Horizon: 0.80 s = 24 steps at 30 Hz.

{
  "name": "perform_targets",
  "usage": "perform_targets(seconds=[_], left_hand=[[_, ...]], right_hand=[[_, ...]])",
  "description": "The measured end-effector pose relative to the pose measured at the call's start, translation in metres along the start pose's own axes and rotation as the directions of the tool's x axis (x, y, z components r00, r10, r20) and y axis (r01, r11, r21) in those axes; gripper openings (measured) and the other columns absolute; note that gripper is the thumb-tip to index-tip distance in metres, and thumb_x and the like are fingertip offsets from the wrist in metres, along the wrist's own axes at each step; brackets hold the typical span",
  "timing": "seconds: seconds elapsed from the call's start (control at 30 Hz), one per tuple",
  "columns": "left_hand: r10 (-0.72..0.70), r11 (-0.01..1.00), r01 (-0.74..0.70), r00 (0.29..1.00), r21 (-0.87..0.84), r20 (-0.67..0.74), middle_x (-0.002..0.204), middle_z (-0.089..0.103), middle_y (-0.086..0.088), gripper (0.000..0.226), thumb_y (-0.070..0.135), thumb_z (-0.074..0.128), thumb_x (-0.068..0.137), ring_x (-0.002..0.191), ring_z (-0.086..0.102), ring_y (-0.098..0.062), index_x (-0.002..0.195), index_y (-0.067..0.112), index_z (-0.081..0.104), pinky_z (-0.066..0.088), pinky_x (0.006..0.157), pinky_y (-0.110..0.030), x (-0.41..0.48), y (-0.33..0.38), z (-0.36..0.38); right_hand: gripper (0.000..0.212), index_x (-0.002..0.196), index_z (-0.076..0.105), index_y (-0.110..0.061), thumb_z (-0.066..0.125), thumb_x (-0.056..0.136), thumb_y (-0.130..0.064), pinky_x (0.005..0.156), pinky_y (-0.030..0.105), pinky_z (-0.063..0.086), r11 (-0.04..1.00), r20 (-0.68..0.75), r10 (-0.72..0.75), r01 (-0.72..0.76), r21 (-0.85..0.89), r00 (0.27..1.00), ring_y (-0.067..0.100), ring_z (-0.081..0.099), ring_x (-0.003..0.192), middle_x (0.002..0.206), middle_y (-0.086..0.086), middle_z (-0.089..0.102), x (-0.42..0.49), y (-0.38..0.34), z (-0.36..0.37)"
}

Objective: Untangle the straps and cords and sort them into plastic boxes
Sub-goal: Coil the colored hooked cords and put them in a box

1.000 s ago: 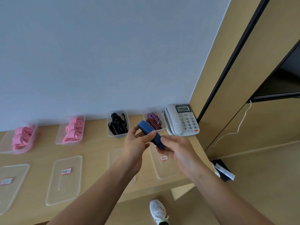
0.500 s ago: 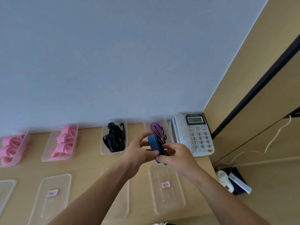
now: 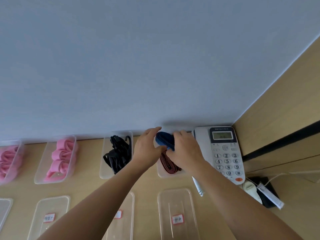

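Two hands hold the folded blue strap [image 3: 164, 140] right of centre in the frame, just above the clear box [image 3: 161, 174] beside the telephone [image 3: 225, 153]. A dark red strap [image 3: 168, 163] already lies in that box. The left hand [image 3: 149, 148] pinches the bundle's left end; the right hand [image 3: 185, 149] curls round the other. This looks like the placing step. Next, lower it in and release without the folds springing open.

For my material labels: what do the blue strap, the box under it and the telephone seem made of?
Blue strap: probably woven fabric or elastic, matte; it bends in soft folds. Box: clear plastic, frosted; the desk shows through its wall. Telephone: hard plastic, smooth pale grey, moulded keys.
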State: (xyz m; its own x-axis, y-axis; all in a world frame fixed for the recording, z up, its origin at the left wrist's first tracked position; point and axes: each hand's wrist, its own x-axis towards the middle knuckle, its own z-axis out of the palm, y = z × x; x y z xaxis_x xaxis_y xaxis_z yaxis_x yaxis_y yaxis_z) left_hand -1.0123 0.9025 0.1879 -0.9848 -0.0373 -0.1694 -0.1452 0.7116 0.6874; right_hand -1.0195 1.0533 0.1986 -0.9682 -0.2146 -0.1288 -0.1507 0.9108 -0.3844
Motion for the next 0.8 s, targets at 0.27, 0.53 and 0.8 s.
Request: perform_targets(seconds=[0.27, 0.53, 0.8], left_hand=[[0.428, 0.84, -0.375, 0.902, 0.393, -0.054, 0.099, 0.079, -0.004, 0.048, 0.007, 0.097, 0.061, 0.082, 0.069, -0.035, 0.105, 0.004, 0.079, 0.061, 0.073, -0.038, 0.003, -0.017, 0.025], [0.416, 0.725, -0.408, 0.901, 0.555, 0.119, 0.127, 0.071, -0.022, 0.049, 0.019, 0.081, 0.088, 0.131, 0.057, -0.049, 0.127, -0.007, 0.068, 0.046, 0.11, -0.059, 0.005, -0.025, 0.03], [0.416, 0.728, -0.425, 0.898, 0.538, 0.146, 0.151, 0.054, -0.019, 0.051, 0.028, 0.051, 0.107, 0.148, 0.04, -0.039, 0.147, -0.004, 0.052, 0.035, 0.122, -0.051, 0.0, -0.034, 0.037]], right_hand=[[0.022, 0.104, 0.066, -0.014, 0.065, 0.086, -0.026, 0.078, 0.039, 0.046, 0.985, -0.021, -0.003, -0.001, -0.17, 1.0, 0.027, 0.059, 0.095, 0.094, -0.001, 0.072, -0.009, 0.008, 0.026], [0.056, 0.139, 0.055, -0.004, 0.052, 0.09, -0.03, 0.102, 0.048, 0.042, 0.962, 0.002, -0.003, 0.004, -0.273, 1.0, 0.033, 0.048, 0.13, 0.142, 0.011, 0.057, -0.019, 0.014, 0.04], [0.062, 0.14, 0.052, 0.001, 0.022, 0.096, -0.031, 0.117, 0.053, 0.031, 0.967, -0.021, -0.014, 0.008, -0.254, 1.0, 0.035, 0.035, 0.145, 0.148, 0.019, 0.049, -0.021, 0.018, 0.054]])
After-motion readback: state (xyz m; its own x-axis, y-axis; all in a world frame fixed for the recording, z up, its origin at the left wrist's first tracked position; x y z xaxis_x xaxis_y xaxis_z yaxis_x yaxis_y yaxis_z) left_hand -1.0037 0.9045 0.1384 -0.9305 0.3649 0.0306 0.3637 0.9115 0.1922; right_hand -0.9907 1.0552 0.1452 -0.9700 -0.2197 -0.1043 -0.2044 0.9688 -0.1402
